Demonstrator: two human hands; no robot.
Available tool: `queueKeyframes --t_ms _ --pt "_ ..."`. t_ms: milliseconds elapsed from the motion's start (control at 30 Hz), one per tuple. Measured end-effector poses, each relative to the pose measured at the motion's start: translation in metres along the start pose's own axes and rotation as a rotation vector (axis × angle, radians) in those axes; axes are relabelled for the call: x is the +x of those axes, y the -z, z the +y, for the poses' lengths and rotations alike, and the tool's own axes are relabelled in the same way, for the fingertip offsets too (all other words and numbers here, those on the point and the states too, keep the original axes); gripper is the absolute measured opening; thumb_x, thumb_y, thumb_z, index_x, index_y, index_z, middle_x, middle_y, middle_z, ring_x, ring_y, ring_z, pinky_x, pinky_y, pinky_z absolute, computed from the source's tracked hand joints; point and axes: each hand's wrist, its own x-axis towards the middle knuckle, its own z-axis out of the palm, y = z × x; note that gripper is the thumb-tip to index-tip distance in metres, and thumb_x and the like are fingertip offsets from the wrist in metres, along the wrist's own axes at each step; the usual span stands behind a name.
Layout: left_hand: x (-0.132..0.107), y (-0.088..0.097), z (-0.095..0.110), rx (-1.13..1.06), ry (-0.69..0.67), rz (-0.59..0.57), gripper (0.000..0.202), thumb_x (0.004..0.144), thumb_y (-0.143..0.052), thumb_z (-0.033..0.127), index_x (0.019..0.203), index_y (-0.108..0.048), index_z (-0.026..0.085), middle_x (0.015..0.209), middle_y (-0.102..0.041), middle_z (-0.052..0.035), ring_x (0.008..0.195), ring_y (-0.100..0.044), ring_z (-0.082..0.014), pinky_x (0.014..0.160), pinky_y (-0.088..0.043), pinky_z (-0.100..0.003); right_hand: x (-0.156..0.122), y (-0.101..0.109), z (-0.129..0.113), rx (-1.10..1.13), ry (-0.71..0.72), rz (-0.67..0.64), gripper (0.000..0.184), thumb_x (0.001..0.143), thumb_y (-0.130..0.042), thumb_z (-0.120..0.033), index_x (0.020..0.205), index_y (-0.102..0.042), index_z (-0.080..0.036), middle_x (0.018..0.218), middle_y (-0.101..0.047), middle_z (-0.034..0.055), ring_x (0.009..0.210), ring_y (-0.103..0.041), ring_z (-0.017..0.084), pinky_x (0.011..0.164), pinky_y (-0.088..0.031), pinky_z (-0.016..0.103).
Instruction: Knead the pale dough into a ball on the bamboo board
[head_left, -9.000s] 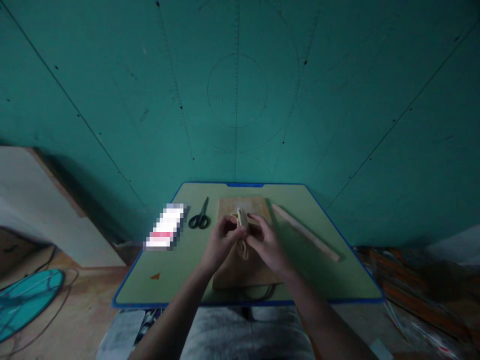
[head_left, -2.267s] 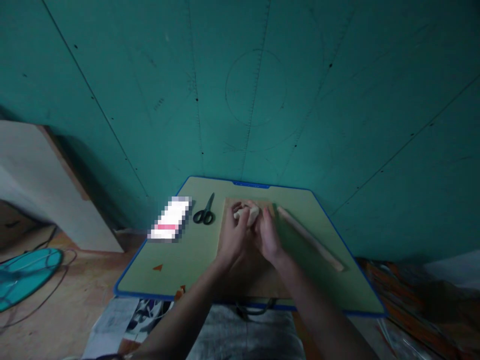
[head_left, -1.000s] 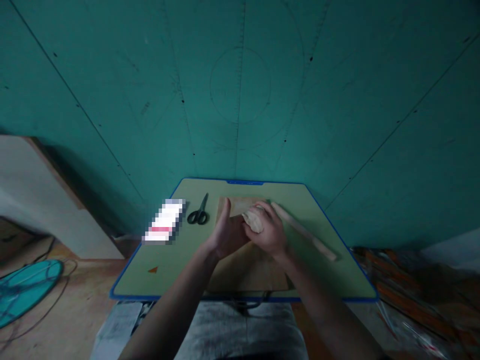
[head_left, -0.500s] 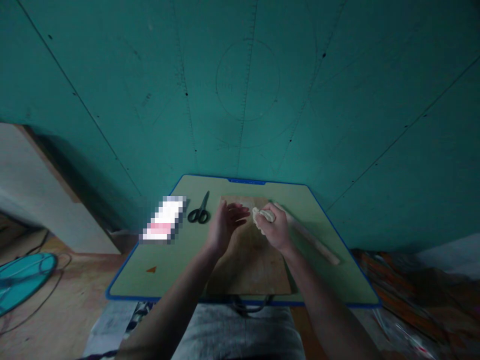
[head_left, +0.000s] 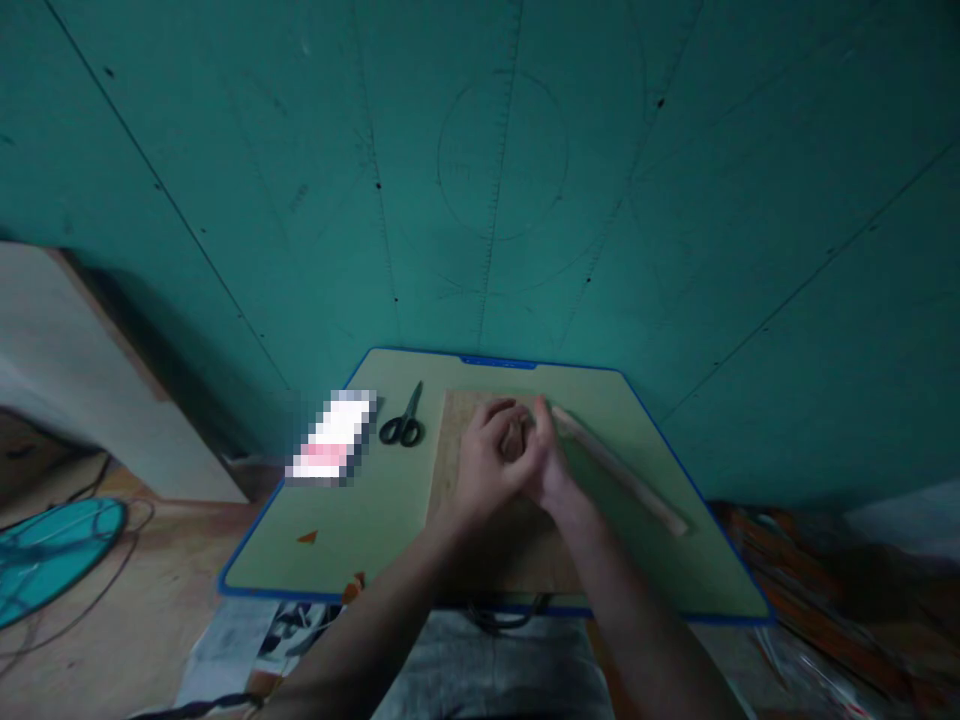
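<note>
We see flat, tan, rectangular wooden board [head_left: 448, 455], slim pale wooden rod [head_left: 622, 472] alongside, left hand [head_left: 487, 455] and right hand [head_left: 549, 462] over board, cupped together, half-curled, any contents we can't tell

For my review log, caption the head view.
Left grip and right grip cupped together over a wooden board, between scissors and a wooden rod.

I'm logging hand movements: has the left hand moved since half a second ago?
Yes: against the wooden board, the left hand has moved right, toward the middle, meeting the right hand.
</note>
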Motion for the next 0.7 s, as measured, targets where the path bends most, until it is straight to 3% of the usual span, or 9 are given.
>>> queueKeyframes --t_ms 67,200,300,400,567,633,700 --pt "0.005 0.001 0.000 0.043 -0.014 -0.032 0.018 0.071 -0.077 0.030 0.086 -0.073 0.022 0.107 -0.063 -0.0107 0.110 -0.054 -0.0288 0.101 -0.039 -0.037 -0.008 0.001 -0.011 0.150 -0.163 -0.106 0.066 0.090 -0.015 -0.071 0.090 -0.062 -0.025 0.077 -0.071 0.0073 0.084 -0.070 0.027 0.068 -0.056 0.041" --pt "0.019 0.001 -0.005 0.045 0.059 0.008 0.017 0.072 -0.074 0.033 0.063 -0.067 0.020 0.078 -0.065 -0.0054 0.077 -0.057 -0.0201 0.076 -0.044 -0.030 -0.013 0.002 -0.019 0.152 -0.100 -0.142 0.070 0.093 -0.005 -0.064 0.110 -0.060 -0.024 0.088 -0.073 0.0078 0.095 -0.069 0.027 0.078 -0.055 0.045" --pt "0.028 0.004 -0.012 0.008 0.209 0.115 0.031 0.073 -0.070 0.038 0.051 -0.058 0.018 0.055 -0.055 -0.0005 0.055 -0.047 -0.0141 0.055 -0.036 -0.026 -0.011 0.009 -0.010 0.168 -0.060 -0.038 0.065 0.094 -0.011 -0.061 0.113 -0.060 -0.023 0.091 -0.074 0.0081 0.094 -0.070 0.026 0.077 -0.056 0.043" --pt "0.031 0.010 -0.018 -0.024 0.313 0.159 0.040 0.075 -0.066 0.044 0.046 -0.054 0.018 0.045 -0.047 0.0018 0.045 -0.040 -0.0110 0.048 -0.030 -0.025 -0.007 0.023 0.006 0.158 -0.019 0.120 0.059 0.094 -0.019 -0.062 0.111 -0.060 -0.024 0.092 -0.074 0.0080 0.093 -0.071 0.025 0.078 -0.057 0.042" --pt "0.031 0.015 -0.028 -0.105 0.416 0.152 0.044 0.073 -0.065 0.049 0.046 -0.047 0.020 0.042 -0.041 0.0036 0.039 -0.042 -0.0111 0.045 -0.031 -0.026 -0.015 0.034 0.023 0.028 0.128 0.271 0.048 0.093 -0.033 -0.058 0.109 -0.060 -0.022 0.104 -0.071 0.0104 0.101 -0.068 0.026 0.087 -0.055 0.043" --pt "0.031 0.013 -0.032 -0.145 0.446 0.185 0.042 0.075 -0.062 0.051 0.049 -0.047 0.020 0.044 -0.043 0.0036 0.040 -0.045 -0.0116 0.046 -0.034 -0.026 -0.025 0.029 0.019 -0.124 0.249 0.324 0.040 0.094 -0.038 -0.052 0.110 -0.059 -0.021 0.112 -0.068 0.0111 0.109 -0.064 0.025 0.094 -0.052 0.044" --pt "0.030 0.011 -0.034 -0.207 0.494 0.218 0.042 0.079 -0.055 0.054 0.055 -0.049 0.020 0.049 -0.047 0.0032 0.044 -0.047 -0.0120 0.048 -0.038 -0.025 -0.034 0.021 0.013 -0.335 0.416 0.296 0.033 0.095 -0.042 -0.044 0.114 -0.058 -0.022 0.120 -0.065 0.0115 0.117 -0.059 0.025 0.101 -0.047 0.046"
